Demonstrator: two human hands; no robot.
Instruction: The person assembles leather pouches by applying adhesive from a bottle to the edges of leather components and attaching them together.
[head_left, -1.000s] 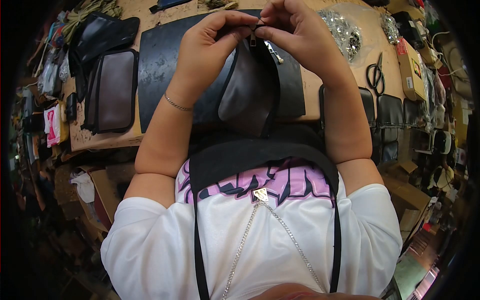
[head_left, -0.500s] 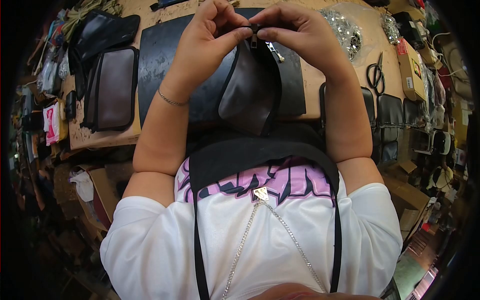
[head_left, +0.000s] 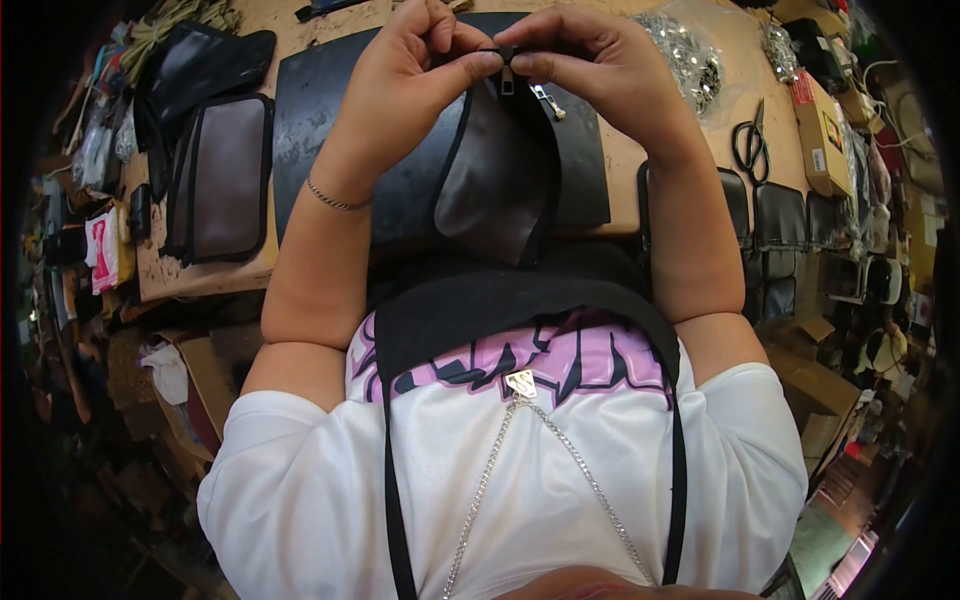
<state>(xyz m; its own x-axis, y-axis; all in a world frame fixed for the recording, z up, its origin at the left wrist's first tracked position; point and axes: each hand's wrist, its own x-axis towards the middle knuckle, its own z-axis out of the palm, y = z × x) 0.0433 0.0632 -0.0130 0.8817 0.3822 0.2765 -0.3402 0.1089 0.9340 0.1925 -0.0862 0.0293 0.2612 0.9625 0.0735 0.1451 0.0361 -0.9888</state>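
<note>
My left hand and my right hand meet at the top of the view, thumbs and forefingers pinched on either side of a black zipper. Its metal pull tab dangles between the thumbs. Below hangs a dark brown leather-like panel with black edging, its lower end over the table's front edge. How the zipper joins the panel is partly hidden by my fingers. Just right of the pull, another small silver metal piece shows against the black mat.
Brown panels with black edging lie stacked at left, near a black leather-like piece. At right are black-handled scissors, a bag of shiny metal parts, a cardboard box and several black pouches.
Both hands keep their pinch on the zipper. The pull tab has turned slightly and catches more light; the camera view has shifted a little.
</note>
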